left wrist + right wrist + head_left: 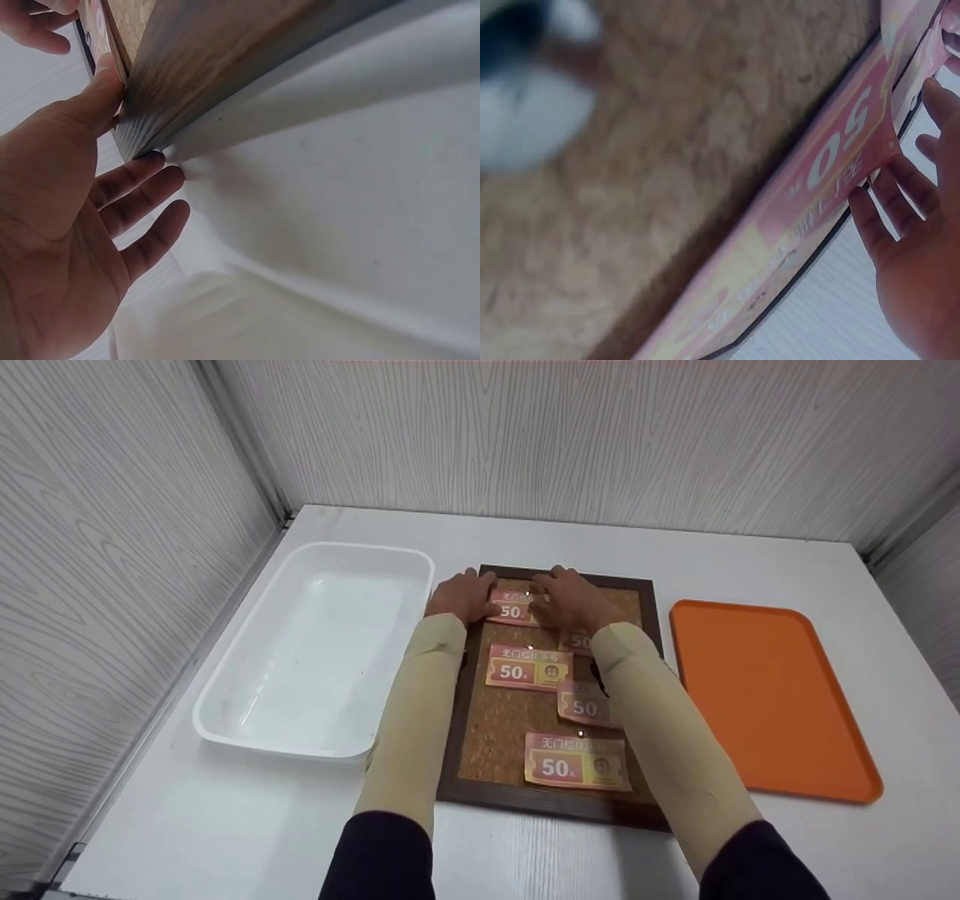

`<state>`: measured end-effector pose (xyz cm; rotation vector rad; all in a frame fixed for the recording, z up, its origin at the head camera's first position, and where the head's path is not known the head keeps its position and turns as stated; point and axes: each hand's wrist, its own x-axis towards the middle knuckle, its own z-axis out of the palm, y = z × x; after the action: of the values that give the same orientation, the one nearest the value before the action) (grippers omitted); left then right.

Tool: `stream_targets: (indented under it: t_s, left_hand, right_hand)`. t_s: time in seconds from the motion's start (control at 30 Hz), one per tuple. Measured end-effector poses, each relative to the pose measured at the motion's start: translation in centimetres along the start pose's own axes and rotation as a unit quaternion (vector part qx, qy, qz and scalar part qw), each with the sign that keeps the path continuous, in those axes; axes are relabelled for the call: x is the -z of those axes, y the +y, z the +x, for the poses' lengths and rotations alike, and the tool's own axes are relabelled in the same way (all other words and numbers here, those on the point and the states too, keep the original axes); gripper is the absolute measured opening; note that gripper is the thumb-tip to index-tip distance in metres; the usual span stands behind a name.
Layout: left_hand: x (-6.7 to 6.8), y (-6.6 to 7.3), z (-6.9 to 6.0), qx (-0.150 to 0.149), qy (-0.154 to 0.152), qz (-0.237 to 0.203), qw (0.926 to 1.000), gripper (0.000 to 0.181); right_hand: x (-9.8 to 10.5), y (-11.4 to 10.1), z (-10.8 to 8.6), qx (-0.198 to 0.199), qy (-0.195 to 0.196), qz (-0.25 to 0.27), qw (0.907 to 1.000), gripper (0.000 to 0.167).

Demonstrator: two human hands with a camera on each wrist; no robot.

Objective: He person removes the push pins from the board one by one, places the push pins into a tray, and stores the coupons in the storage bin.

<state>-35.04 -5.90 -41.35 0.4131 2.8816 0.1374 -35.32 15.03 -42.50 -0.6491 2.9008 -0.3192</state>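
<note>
A cork board (495, 727) in a dark brown wooden frame (525, 799) lies on the table, bearing several pink-and-yellow "50" coupons with small pins. The left hand (461, 594) is at the board's upper left corner. Its thumb touches the left end of the top coupon (511, 612); other fingertips lie along the frame's outer edge in the left wrist view. The right hand (574, 596) is over that coupon's right end, thumb and index apart. A pin (527, 593) shows between the hands. In the right wrist view, another coupon (832, 165) is close to the lens.
A white plastic tub (307, 652) stands left of the board, close to the left forearm. On the right lies an orange tray (765, 697). Lower on the board are further coupons, one near the bottom (577, 761). Pale wood-grain panels (525, 442) enclose the table.
</note>
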Motion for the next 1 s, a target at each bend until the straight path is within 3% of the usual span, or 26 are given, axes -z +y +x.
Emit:
stream_targets:
  t_s: [0.3, 1.0]
  left_hand:
    - [-0.3, -0.2, 0.0, 0.0, 0.008, -0.016, 0.9998, 0.049]
    - [-1.0, -0.2, -0.4, -0.002, 0.022, -0.047, 0.9986, 0.048]
  right_hand:
    - [-0.3, -0.9, -0.1, 0.0, 0.018, -0.011, 0.9998, 0.043]
    - [-0.9, -2.0, 0.6, -0.031, 0.073, -0.043, 0.9959, 0.027]
